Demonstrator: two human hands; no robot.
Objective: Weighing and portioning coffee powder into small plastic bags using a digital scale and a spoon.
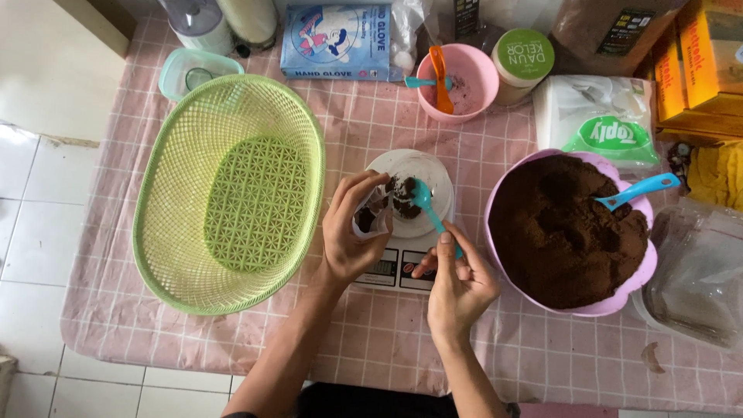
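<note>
Right hand [458, 285] pinches the handle of a small blue spoon [425, 203] between thumb and fingertips, closed tight on it; the bowl of the spoon sits over the white dish. Left hand [350, 231] has its fingers curled and pressed around a small clear pouch [370, 217], holding the mouth open toward the spoon. The pouch already has some dark brown powder [402, 197] in it, as far as we can tell; a little powder also lies at the spoon's tip.

Handling, our read: pouch is thin, soft film, light, likely slippery, and collapses if squeezed, so hold near the rim with fingers on both sides to keep it open. Spoon is stiff light plastic, best held well back on the handle. Powder is loose and spills easily, so keep the spoon level.

Both hands work over a white kitchen scale [409, 232] near the middle of the table [387, 340], which has a pink checked cloth. Just right of the scale is a big lilac bowl [511, 179] heaped with the same powder, another blue spoon [638, 190] stuck in it. Left of the scale, a green plastic basket [232, 193] reaches the table's left edge. Along the far edge: a pink bowl [472, 77], a glove box [337, 39], a green-lidded jar [525, 56].
</note>
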